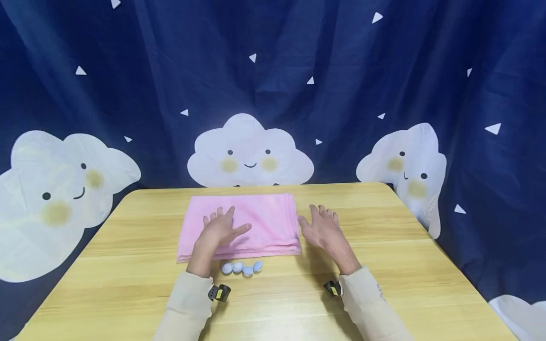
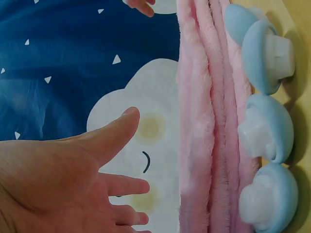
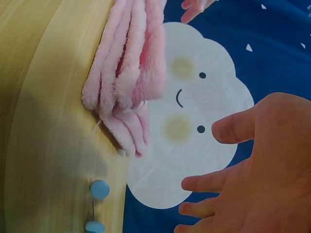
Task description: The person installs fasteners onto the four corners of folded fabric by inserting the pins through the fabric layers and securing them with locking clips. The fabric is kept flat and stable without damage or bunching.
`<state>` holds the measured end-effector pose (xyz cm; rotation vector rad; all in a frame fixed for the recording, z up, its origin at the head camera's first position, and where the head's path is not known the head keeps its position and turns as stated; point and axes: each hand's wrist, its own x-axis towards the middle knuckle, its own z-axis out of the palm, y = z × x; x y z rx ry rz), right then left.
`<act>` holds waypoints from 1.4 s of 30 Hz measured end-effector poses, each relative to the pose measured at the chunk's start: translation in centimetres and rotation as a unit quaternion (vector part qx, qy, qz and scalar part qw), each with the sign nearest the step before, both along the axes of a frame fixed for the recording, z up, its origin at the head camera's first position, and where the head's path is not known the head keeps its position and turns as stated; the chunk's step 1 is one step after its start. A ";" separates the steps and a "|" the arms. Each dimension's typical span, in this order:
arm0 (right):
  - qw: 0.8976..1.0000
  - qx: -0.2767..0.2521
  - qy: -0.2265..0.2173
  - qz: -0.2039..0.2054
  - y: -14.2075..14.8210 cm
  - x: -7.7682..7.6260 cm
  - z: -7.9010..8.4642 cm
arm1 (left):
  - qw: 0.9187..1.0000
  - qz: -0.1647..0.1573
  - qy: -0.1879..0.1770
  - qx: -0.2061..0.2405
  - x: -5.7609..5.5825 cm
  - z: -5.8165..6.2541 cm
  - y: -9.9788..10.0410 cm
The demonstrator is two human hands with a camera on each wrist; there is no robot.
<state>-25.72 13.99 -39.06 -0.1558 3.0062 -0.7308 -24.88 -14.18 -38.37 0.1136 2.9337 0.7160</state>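
A folded pink plush cloth point(image 1: 256, 222) lies flat on the table, its stacked soft layers visible in the left wrist view. Over it hovers my left hand point(image 1: 219, 230), fingers spread and holding nothing. My right hand point(image 1: 324, 229) is just beyond the cloth's right edge, raised above the wood, also with spread fingers and nothing in it. Several small mushroom-shaped pieces point(image 1: 238, 267), pale blue caps on white stems, sit in a row by the cloth's near edge. One such piece point(image 2: 269, 128) shows its cap and stem close up in the left wrist view.
The light wooden table point(image 1: 128, 284) has rounded far corners. Behind it hangs a dark blue curtain point(image 1: 256, 94) printed with smiling clouds and white triangles. Black wrist devices point(image 1: 219, 292) are strapped over the beige sleeves point(image 1: 185, 303).
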 end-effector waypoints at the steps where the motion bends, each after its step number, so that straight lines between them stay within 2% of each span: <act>1: 1.000 -0.004 0.001 0.000 0.0 0.0 0.0 | 1.000 -0.001 0.002 -0.001 0.0 0.0 0.1; 10: 0.999 -0.043 0.014 0.009 -0.6 0.1 0.0 | 1.000 -0.014 0.018 -0.002 0.1 0.1 1.2; 15: 0.998 -0.068 0.000 0.019 -1.0 0.1 -0.2 | 0.999 -0.020 0.016 0.032 0.2 0.1 2.3; 23: 0.995 -0.059 0.030 0.067 -1.7 0.2 -0.4 | 0.994 -0.074 0.020 0.072 0.4 -0.4 5.4; 29: 0.993 -0.062 0.013 0.100 -2.0 0.3 -0.4 | 0.988 -0.088 0.047 0.114 0.5 -1.3 7.4; 32: 0.992 -0.063 -0.008 0.109 -2.0 0.4 -0.5 | 0.988 -0.094 0.068 0.106 0.4 -1.8 7.9; 36: 0.992 -0.052 -0.033 0.112 -2.2 0.4 -0.6 | 0.990 -0.083 0.062 0.097 0.4 -2.4 8.2; 39: 0.993 -0.038 -0.027 0.112 -2.4 0.4 -1.0 | 0.992 -0.081 0.052 0.083 0.4 -2.8 8.4; 42: 0.993 -0.027 -0.005 0.115 -2.4 0.4 -1.4 | 0.992 -0.094 0.061 0.060 0.4 -3.1 8.6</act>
